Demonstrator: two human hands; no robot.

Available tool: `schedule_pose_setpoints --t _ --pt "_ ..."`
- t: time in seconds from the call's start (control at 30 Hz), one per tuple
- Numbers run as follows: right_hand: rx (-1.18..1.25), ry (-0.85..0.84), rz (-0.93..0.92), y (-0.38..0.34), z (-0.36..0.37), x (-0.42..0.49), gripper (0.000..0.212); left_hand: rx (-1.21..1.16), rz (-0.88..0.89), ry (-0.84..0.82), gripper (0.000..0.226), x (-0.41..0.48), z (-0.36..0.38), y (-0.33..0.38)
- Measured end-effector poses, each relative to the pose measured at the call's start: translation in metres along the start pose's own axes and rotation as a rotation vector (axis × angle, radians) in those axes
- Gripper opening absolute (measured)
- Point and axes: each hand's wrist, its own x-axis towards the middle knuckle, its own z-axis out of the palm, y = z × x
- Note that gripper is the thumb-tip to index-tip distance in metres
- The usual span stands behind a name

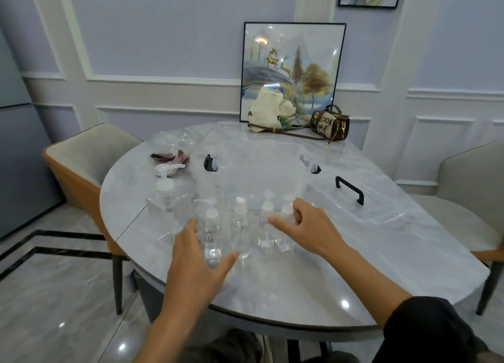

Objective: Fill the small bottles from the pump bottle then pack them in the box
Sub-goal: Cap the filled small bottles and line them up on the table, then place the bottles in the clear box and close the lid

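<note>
Nearest, the left hand (200,259) is spread wide with straight fingers and holds nothing, its tips just short of the four small bottles (241,226). They stand upright in a row on the table (300,280), directly in front of the clear box (253,177). The right hand (305,225) looks curled round the rightmost bottle (285,220), with its thumb out toward the next one. The row runs left to right along the box's near wall and each bottle's long axis is vertical, so both hands meet them straight ahead. The pump bottle (163,199), which the filling depends on, stands upright off the box's near left corner, and the left hand is plainly the nearer one to it. The lid (351,199), with its black handle, lies flat just right of the box. Behind the box, a brown handbag (330,125) reads "LOOK ME". The print on the cream tote bag (268,111) beside it is too small to read, and no label is legible on any bottle.
</note>
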Motion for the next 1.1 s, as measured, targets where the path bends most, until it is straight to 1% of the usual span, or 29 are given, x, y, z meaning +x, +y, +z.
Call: schedule_pose_setpoints --t 0.07,0.17,0.27,0.33,0.4,0.47,0.57,0.67,0.77,0.9,0.97,1.03,1.1 --pt "0.119 -0.065 0.003 0.005 0.001 0.001 0.066 -0.040 -0.014 -0.050 0.112 0.007 0.001 0.000" --pt "0.153 -0.184 -0.034 0.006 0.002 0.006 0.068 -0.077 -0.007 -0.106 0.110 0.022 0.000 -0.004" --pt "0.238 -0.319 -0.008 0.012 0.004 0.021 0.069 -0.089 -0.002 -0.163 0.101 0.036 -0.001 -0.004" --pt "0.276 -0.380 -0.025 0.017 0.005 0.028 0.063 -0.127 0.010 -0.201 0.087 0.041 -0.003 -0.002" --pt "0.294 -0.404 -0.073 0.016 0.009 0.034 0.053 -0.142 0.020 -0.252 0.075 0.048 -0.002 -0.003" --pt "0.330 -0.407 -0.113 0.013 0.012 0.036 0.044 -0.160 0.037 -0.297 0.072 0.052 -0.002 -0.003" --pt "0.351 -0.459 -0.159 0.009 0.013 0.036 0.043 -0.190 0.089 -0.363 0.065 0.057 0.002 -0.006" --pt "0.331 -0.485 -0.192 0.008 0.011 0.034 0.044 -0.205 0.116 -0.380 0.057 0.059 0.003 -0.004" --pt "0.322 -0.496 -0.196 0.007 0.009 0.030 0.049 -0.240 0.109 -0.404 0.056 0.061 0.003 -0.005" --pt "0.314 -0.496 -0.168 0.006 0.009 0.026 0.058 -0.275 0.118 -0.414 0.065 0.062 0.003 -0.006" --pt "0.293 -0.538 -0.141 0.007 0.003 0.026 0.062 -0.282 0.131 -0.397 0.066 0.060 0.005 -0.008" --pt "0.230 -0.623 -0.104 0.010 -0.014 0.029 0.067 -0.306 0.125 -0.385 0.067 0.057 0.006 -0.009" --pt "0.166 -0.669 -0.092 0.018 -0.036 0.036 0.067 -0.340 0.115 -0.363 0.065 0.055 0.009 -0.011"
